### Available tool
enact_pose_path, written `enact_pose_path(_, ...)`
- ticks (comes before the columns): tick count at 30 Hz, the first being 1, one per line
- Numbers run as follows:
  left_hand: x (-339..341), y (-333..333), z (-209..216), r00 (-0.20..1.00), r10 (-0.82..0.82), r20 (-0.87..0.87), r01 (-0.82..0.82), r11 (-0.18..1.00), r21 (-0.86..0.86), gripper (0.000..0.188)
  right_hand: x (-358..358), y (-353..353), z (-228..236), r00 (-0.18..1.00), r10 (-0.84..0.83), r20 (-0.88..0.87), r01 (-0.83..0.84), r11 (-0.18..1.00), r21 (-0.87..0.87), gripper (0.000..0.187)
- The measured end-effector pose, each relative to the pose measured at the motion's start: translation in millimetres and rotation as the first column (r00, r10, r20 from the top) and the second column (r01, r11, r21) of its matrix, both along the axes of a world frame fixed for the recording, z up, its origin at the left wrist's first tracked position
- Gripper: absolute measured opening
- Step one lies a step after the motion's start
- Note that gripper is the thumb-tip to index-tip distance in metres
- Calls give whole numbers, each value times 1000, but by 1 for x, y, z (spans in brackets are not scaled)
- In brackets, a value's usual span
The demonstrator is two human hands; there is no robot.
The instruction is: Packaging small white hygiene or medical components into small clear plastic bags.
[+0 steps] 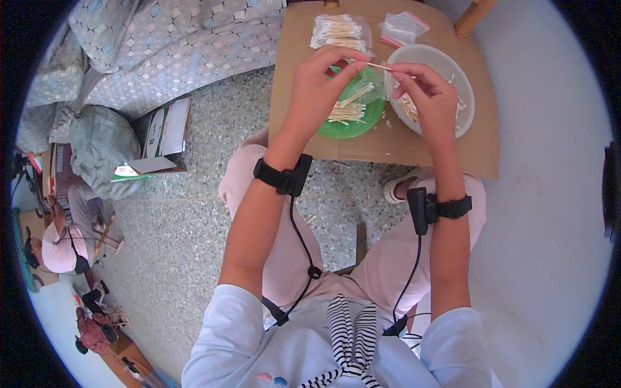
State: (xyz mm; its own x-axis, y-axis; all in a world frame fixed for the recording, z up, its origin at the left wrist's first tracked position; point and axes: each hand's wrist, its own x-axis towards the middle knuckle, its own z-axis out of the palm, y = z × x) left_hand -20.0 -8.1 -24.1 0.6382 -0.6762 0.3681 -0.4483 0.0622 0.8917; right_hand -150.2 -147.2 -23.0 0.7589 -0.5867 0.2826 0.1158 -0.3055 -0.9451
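Observation:
A thin wooden cotton swab (376, 65) is stretched between my two hands above the table. My left hand (320, 81) pinches its left end, and my right hand (432, 100) has the other end between thumb and fingers. Under my left hand sits a round green plastic basket (354, 132) with a clear bag and a bunch of cotton swabs (348, 112) in it. My right hand is over a white bowl (467, 71) of loose swabs, partly covering it.
Brown cardboard (297, 145) covers the table. At its far side lie a clear bag full of swabs (337, 29) and some red-edged zip bags (402, 29). A white wall (543, 194) bounds the right. A box (167, 132) stands on the speckled floor; other people sit far left.

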Motion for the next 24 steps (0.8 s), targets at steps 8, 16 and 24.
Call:
enact_pose_path(8, 1, -6, -18, 931, -46, 362, 30, 998, 52, 42, -7, -16, -2, 985, -154, -73, 135, 967, -216, 17)
enact_pose_path(16, -10, -27, -45, 811, -162, 562, -8, 958, 287, 75, -16, -40, -16, 950, -265, -166, 154, 858, -490, 21)
enact_pose_path(24, -7, -27, -49, 867, -117, 483, -35, 955, 295, 73, -21, -38, -8, 903, -322, -283, 158, 863, -479, 23)
